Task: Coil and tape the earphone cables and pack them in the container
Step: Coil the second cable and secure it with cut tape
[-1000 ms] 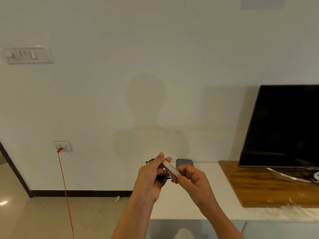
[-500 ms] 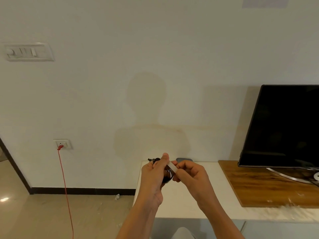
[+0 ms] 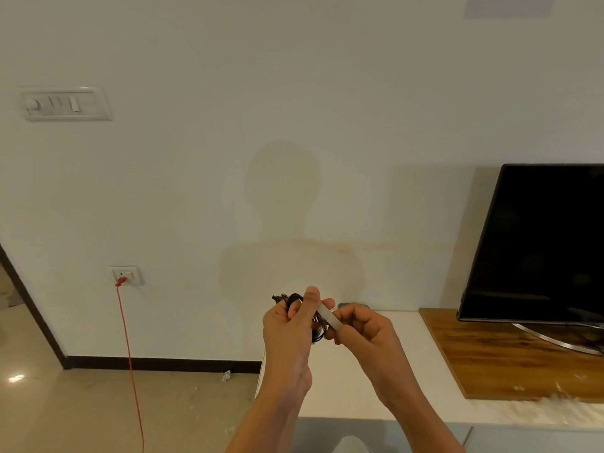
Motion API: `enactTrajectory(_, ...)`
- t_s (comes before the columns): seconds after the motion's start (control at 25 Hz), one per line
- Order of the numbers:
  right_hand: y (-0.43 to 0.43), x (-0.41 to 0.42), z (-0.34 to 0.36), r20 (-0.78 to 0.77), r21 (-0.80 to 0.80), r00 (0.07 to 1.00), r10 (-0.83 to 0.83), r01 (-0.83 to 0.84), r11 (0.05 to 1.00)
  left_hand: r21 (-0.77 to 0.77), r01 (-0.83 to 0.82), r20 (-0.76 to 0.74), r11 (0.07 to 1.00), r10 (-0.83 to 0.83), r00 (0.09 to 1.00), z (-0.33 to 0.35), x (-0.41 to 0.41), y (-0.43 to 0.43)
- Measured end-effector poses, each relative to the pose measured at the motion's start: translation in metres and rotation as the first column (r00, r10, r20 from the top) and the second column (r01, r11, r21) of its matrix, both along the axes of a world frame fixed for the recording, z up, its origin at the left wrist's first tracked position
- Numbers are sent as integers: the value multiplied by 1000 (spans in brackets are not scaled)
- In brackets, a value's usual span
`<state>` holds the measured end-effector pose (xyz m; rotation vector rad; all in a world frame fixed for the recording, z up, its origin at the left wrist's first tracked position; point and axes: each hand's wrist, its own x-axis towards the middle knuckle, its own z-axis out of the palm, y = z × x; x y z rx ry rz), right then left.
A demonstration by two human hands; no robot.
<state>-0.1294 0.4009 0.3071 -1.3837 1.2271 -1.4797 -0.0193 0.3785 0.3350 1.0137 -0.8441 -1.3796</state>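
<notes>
While the coiled earphone cable (image 3: 293, 299) is held up above the near edge of the white table (image 3: 392, 371), taping is the step in hand.

Left hand (image 3: 287, 325): fingers curled round the black coil, thumb upright and pressing one end of a pale tape strip (image 3: 327, 317) against the bundle.

Right hand (image 3: 362, 328): fingers curled, pinching the other end of the strip, which runs taut between the two hands.

Coil: off the table, wholly within the left grip; loops show above and below the thumb.

Judgement: coiling looks done, the tape is stuck at one end only, and packing is not begun.

Next move calls for drawing the strip round the bundle and pressing it onto itself without letting the loops spring loose.

No container identified. A small grey object (image 3: 354, 305) sits on the table behind the right hand; cannot tell what it is.
</notes>
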Motion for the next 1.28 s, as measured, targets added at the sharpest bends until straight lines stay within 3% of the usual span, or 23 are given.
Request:
enactTrajectory(0.08, 0, 0, 2, -14, -12, 1000, -18, 17, 1000, 12, 9, -5, 1000, -9, 1000, 3, 0, 1)
enactTrajectory(0.28, -1, -6, -2, -270, -106, 954, -131, 106, 989, 112, 67, -44, 991, -62, 997, 3, 9, -14)
enactTrajectory(0.4, -3, -4, 4, -182, -89, 977, -111, 96, 991, 26, 165, 82, 986, -167, 983, -3, 8, -8)
enactTrajectory(0.48, -3, -3, 7, -150, -94, 984, -101, 88, 992, -16, 150, 149, 989, -146, 978, -7, 5, -1)
enactTrajectory(0.72, 2, -8, 0, -221, -94, 967, -124, 106, 990, 46, 125, -3, 991, -125, 992, 2, 9, 0)
enactTrajectory(1.08, 3, -2, 5, -114, -99, 991, -71, 59, 993, 96, 75, -46, 993, -71, 996, -1, 3, -2)
enactTrajectory(1.28, 7, -6, 3, -204, -69, 979, -9, -5, 998, 159, 75, -122, 984, -56, 991, 3, 12, -11)
